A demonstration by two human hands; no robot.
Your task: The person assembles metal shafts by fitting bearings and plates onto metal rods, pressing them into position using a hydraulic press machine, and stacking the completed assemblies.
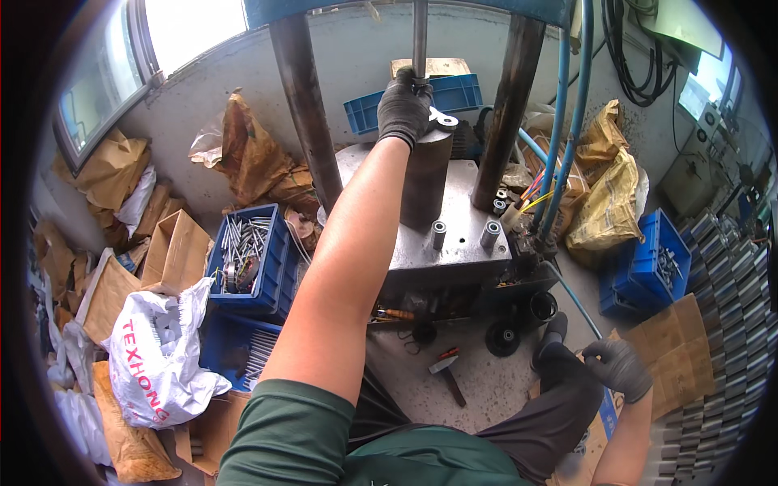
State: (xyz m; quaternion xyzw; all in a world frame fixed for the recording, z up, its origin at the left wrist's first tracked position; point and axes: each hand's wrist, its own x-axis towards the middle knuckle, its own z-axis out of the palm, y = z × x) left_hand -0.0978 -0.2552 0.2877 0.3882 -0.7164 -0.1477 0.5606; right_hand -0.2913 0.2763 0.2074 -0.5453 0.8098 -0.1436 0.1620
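- Pale metal link (443, 120): far side, atop dark cylinder (425, 182), beside left hand (407, 105).
- Left hand: fingers curled; grip hidden, cannot tell.
- Right hand (620, 368): near right, fingers bent; closure undetermined.
- Handling, judged: stiff, fairly light, possibly slippery; grasp ringed end.

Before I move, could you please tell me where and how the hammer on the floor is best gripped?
I would take the hammer by its dark handle, probably from above, on your own side: it lies on the floor with its head away from you and the handle's end pointing toward you.
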